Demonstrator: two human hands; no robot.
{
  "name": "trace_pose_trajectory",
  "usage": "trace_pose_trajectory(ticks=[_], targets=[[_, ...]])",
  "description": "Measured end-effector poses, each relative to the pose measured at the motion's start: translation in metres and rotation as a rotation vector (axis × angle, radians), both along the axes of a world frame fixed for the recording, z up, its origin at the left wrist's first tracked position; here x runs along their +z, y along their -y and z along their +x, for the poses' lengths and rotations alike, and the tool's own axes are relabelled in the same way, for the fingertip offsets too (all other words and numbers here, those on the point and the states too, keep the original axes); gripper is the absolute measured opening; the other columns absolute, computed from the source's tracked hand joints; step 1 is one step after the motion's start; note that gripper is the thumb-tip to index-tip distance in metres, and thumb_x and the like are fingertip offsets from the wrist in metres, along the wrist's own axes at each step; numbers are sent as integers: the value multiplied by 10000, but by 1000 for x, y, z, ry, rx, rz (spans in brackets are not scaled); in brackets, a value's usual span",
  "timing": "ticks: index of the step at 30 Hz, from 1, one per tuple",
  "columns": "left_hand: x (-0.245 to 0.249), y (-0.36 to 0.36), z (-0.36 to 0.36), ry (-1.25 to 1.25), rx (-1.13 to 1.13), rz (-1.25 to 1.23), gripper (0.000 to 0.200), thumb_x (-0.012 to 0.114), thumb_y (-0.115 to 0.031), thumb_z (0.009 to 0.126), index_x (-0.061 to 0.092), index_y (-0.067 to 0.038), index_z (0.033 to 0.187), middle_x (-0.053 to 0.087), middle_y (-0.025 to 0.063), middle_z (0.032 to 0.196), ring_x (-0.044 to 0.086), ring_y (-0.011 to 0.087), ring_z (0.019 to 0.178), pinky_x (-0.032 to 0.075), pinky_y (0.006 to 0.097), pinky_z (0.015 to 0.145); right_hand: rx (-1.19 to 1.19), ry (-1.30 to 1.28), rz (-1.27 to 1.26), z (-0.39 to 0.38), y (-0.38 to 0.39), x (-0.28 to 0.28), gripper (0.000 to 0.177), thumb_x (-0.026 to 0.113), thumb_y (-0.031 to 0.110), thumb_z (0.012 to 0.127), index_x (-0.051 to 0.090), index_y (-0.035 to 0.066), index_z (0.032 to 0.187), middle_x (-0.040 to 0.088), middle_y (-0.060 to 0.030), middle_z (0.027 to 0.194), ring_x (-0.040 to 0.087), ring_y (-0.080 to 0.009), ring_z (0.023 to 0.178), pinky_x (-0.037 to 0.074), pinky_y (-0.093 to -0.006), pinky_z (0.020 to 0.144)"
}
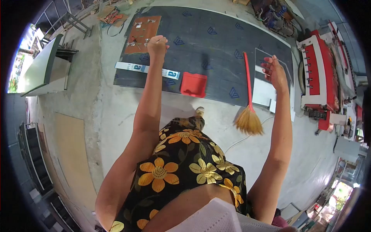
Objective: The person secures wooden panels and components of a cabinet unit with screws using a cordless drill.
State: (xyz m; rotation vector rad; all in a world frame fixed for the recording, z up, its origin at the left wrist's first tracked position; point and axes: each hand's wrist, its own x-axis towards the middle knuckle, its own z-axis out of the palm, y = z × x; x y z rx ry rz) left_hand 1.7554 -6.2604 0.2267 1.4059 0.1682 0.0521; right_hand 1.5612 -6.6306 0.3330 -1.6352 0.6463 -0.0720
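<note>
My left hand (157, 45) is closed in a fist, held out above the dark sheet's left part. It is nearest to a brown board (140, 30) with small metal pieces on it; whatever the fist holds, if anything, is hidden. My right hand (276, 73) is raised on the right with fingers apart and slightly curled, holding nothing that I can see. Below it in view lie white and clear panels (262, 91). A straw broom (248, 87) with a red handle leans across the sheet's front edge, left of my right hand, its bristles over the floor.
The large dark sheet (193, 46) with blue logos fills the middle. A red dustpan (193, 84) lies at its front edge, beside a blue-and-white strip (131, 67). A red-and-white machine (319, 73) stands right, a greenish panelled table (48, 69) left. A cable crosses the floor.
</note>
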Motion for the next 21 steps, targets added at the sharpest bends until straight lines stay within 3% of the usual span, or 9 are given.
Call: trace_pose_trajectory(ticks=[4,7,10,13,16,19,21], targets=[[0,51,-6,-63,35,44,145,565,-96,770,602,-25,891,591,49,678,550,111,492,405,218,405,31,-11,-15,8,53,14,460,391,514,915,540,101,1052,578,-1,885,505,-66,671,394,-202,554],[4,83,-14,-59,-19,56,181,572,-162,822,586,-58,969,618,46,819,562,121,547,406,219,442,36,26,9,12,99,17,494,396,514,911,538,76,1088,591,-18,865,536,-68,682,413,-207,557],[13,108,-23,-72,8,106,153,579,-164,839,589,-78,965,621,36,792,563,113,551,410,214,455,45,27,57,14,136,14,475,384,496,923,542,76,1080,590,-12,859,531,-65,674,411,-199,544],[16,131,-35,-26,78,27,212,608,-95,773,586,13,955,601,52,707,562,107,529,447,214,467,49,2,59,18,168,10,467,378,486,929,546,76,1077,589,-10,852,529,-69,660,414,-203,531],[16,156,-55,-51,148,113,219,607,-79,780,577,25,970,603,58,724,560,111,536,460,217,481,57,4,119,21,199,4,470,379,487,928,548,73,1074,590,-12,839,534,-71,652,410,-193,521],[15,199,-98,-41,223,64,152,578,-143,850,577,-63,979,624,36,802,562,92,560,399,178,455,149,31,168,14,253,-11,469,376,484,929,548,70,1070,591,-23,834,541,-75,647,412,-193,504],[5,222,-121,-71,242,67,151,576,-146,852,576,-65,980,631,40,791,561,89,555,396,176,449,151,4,188,7,282,-18,462,373,473,934,547,64,1057,593,-38,834,552,-88,643,414,-198,481]])
